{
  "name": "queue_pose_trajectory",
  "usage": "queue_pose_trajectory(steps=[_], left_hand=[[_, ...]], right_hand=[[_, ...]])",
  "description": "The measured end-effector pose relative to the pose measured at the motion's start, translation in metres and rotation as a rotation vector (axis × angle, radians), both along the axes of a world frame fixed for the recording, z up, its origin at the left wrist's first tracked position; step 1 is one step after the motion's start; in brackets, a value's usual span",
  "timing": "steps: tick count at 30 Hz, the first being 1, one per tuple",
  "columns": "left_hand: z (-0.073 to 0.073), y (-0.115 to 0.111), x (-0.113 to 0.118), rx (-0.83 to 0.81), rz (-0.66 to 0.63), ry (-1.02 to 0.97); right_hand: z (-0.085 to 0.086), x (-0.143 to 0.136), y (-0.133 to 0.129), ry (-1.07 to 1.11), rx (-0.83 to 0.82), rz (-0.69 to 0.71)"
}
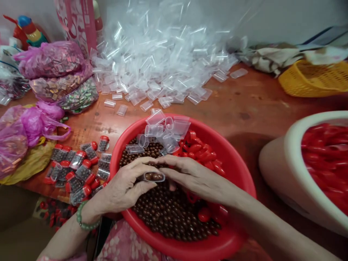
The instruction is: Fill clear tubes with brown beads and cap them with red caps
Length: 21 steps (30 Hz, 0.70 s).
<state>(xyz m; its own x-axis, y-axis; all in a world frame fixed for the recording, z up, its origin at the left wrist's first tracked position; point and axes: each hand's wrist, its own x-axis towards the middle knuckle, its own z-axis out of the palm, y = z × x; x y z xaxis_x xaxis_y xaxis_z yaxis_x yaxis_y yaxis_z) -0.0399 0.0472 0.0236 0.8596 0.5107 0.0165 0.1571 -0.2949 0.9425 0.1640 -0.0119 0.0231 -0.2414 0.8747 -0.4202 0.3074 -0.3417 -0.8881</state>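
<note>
Clear tube (154,177), part-filled with brown beads (168,210), lies sideways over our red basin (239,174), pinched by left hand (127,188) and right hand (195,177). We judge filling underway; capping likely calls for red caps (201,152) at one o'clock.

One head-worn view looks forward and steeply down, close over the red basin (239,174) at six o'clock — the tabletop (250,105) recedes toward twelve.

One red basin (239,170), one white basin (288,170) and one yellow basket (312,79). Clear vials (163,65) and brown beads (168,214) are too many to count.
</note>
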Motion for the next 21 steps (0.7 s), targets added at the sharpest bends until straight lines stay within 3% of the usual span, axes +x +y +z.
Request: queue_pose_trajectory(steps=[3,6,9,14,21], left_hand=[[-0.001,-0.002,0.002,-0.134,0.004,-0.001],[-0.002,-0.005,0.004,-0.203,-0.022,0.039],[-0.004,-0.006,0.005,-0.225,-0.010,0.047],[-0.009,-0.005,0.007,-0.323,-0.071,0.023],[-0.009,-0.003,0.007,-0.323,-0.078,0.053]], right_hand=[[0.014,0.005,-0.010,-0.106,0.328,-0.021],[0.024,0.006,-0.017,-0.138,0.489,0.050],[0.029,0.005,-0.015,-0.156,0.529,0.120],[0.026,0.002,-0.005,-0.138,0.543,0.130],[0.022,-0.001,0.001,-0.158,0.506,0.156]])
